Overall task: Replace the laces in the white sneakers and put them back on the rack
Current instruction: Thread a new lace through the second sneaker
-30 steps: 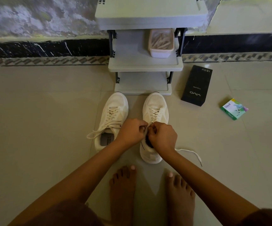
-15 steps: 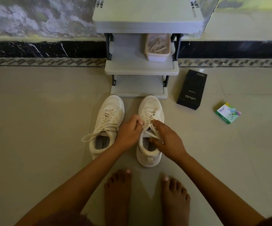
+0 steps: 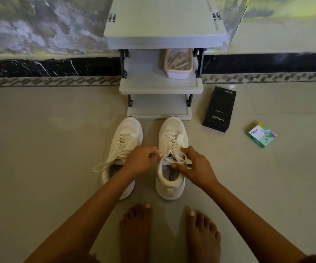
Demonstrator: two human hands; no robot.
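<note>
The left sneaker (image 3: pixel 127 133) and right sneaker (image 3: pixel 173 128) are set side by side on the floor (image 3: pixel 58 149) just before the rack (image 3: pixel 161 88). A tub (image 3: pixel 178 73) is kept on its middle shelf. A phone box (image 3: pixel 219 109) is laid right of the rack, a carton (image 3: pixel 261 135) farther right.

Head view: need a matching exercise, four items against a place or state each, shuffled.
Items:
1. tub
2. black box
3. left sneaker
4. right sneaker

Place or state:
A. lace end trails out to the left
B. on the middle shelf of the rack
C. lying just right of the rack
D. lace held by left hand and right hand

Pairs: 1-B, 2-C, 3-A, 4-D
</note>
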